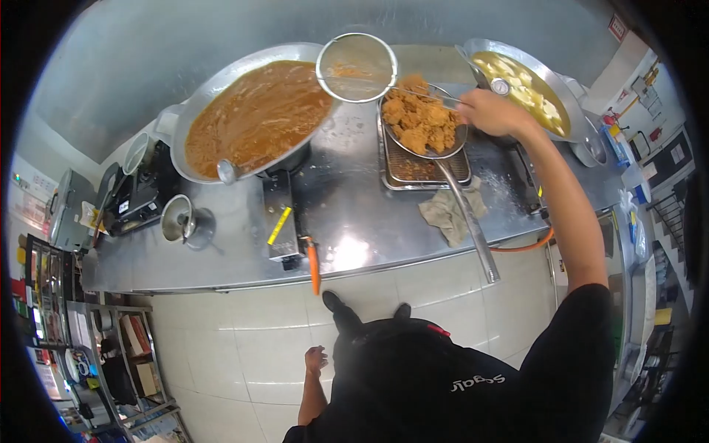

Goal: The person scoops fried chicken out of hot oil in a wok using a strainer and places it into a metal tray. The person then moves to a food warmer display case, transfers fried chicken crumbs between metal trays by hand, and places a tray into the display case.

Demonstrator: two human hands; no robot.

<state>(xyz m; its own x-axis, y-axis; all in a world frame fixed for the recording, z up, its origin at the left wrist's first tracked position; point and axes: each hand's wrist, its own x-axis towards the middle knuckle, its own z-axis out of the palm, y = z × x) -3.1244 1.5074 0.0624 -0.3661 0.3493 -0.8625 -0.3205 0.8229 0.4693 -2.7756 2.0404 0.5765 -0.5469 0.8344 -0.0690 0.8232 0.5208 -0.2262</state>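
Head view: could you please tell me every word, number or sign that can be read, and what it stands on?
"Seg...", on the shirt; the rest is unclear.
Yellow strip: too small.
Left dial: too small.
Right dial: too small.
Wall sign: too small.
Other labels: too blurred.

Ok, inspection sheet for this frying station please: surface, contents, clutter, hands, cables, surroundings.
Surface: steel counter, pale specks right of the wire rack.
Job's things: browned fried pieces in a long-handled skimmer over the rack; left wok holds brown liquid, right wok pale pieces.
Clutter: crumpled cloth in front of the rack.
Hands: right hand grips the mesh strainer; left hand hangs low, grip unclear.
Cables: nothing certain; orange hose at the front edge.
Surroundings: shelving left, tiled floor.
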